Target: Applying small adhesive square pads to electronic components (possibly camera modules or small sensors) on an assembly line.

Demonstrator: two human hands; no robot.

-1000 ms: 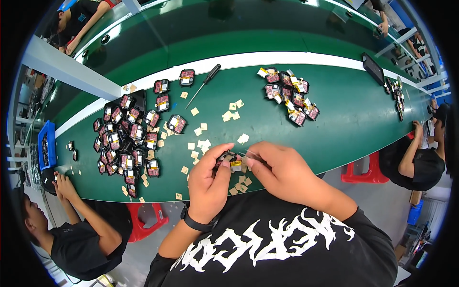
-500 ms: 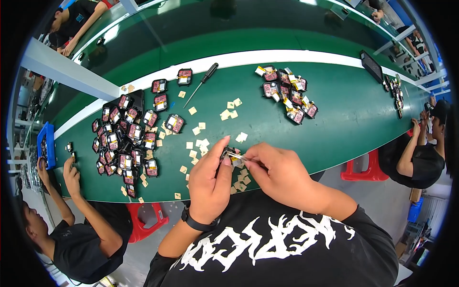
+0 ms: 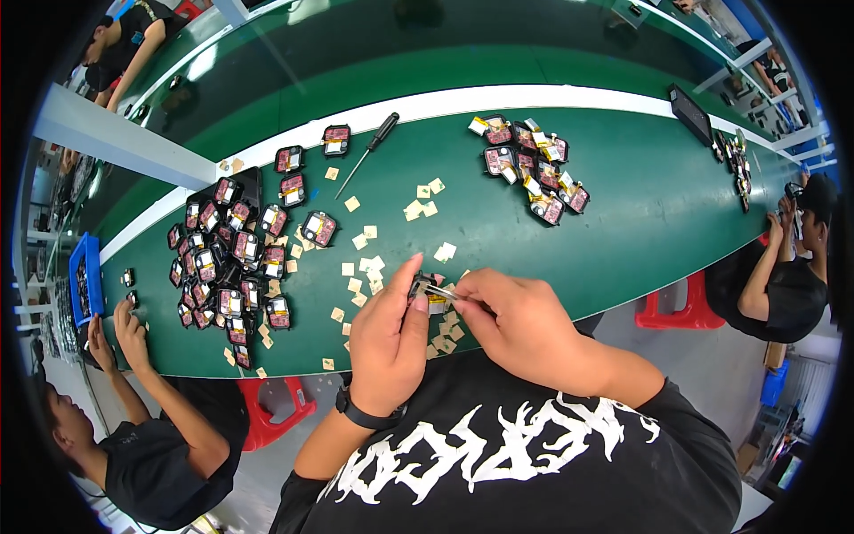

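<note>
Seen from the head camera, a person in a black printed T-shirt [image 3: 498, 454] works at the near edge of a long green counter [image 3: 640, 214]. The left hand [image 3: 389, 343], a black band on its wrist, and the right hand [image 3: 516, 325] meet over the counter's edge, and the fingers [image 3: 414, 280] of both close on one small dark electronic part [image 3: 425, 289] with a yellow tag, held just above the surface. The right fingers pinch its side; the left fingers clamp it from the other side.

Small square tan stickers [image 3: 365, 267] lie scattered on the green surface just beyond the hands and under them, with a few more farther toward the white stripe [image 3: 427, 107] running the counter's length. To the person's left sits a dense heap of dark square modules [image 3: 227, 258] with reddish and pale faces, some overlapping. A smaller pile of the same modules [image 3: 529, 169], several with yellow tags, lies to the right and farther back. A black-handled screwdriver [image 3: 374, 142] rests between the two piles, near the stripe.

At the lower left a co-worker in black [image 3: 151, 445] reaches both hands onto the counter beside a blue tray [image 3: 87, 280]. At the right edge another seated person in black [image 3: 783, 285] leans at the counter above a red stool [image 3: 680, 311].
</note>
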